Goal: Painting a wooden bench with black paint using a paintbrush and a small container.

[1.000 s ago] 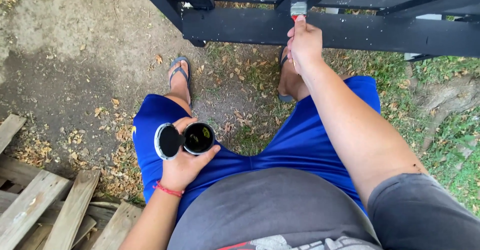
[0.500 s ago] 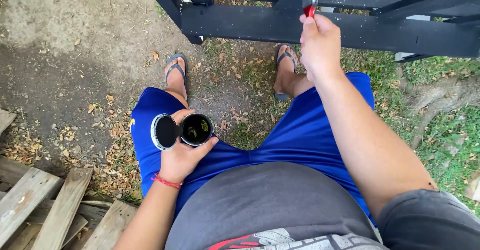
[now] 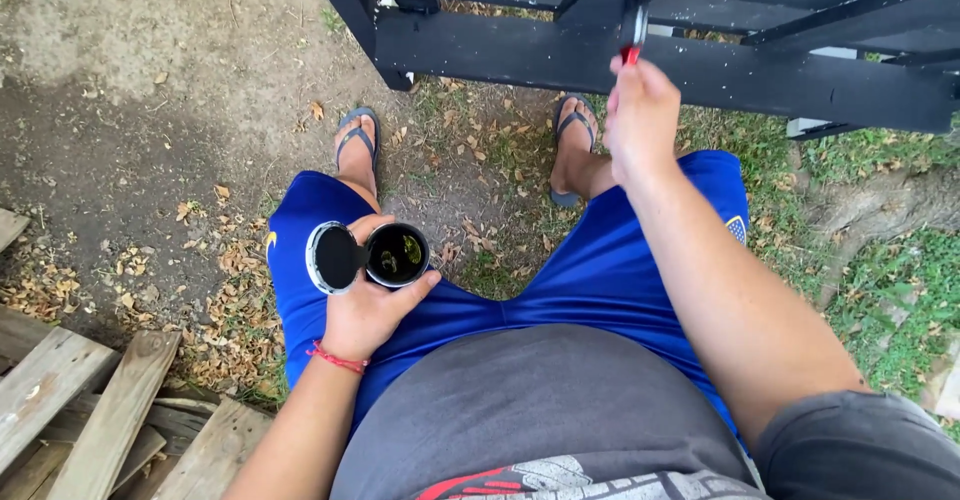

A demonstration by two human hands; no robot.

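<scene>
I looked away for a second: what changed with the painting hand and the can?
The right hand has carried the brush further up the black frame; its pale bristles, visible a second ago, are now hidden against the wood. The left hand still holds the open paint can and its lid over the thigh.

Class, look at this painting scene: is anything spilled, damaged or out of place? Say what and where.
Nothing looks spilled. The left hand holds the open paint can level, with its lid held beside it. The right hand holds a brush to the black frame. One oddity: pale specks dot the frame's front rail.
</scene>
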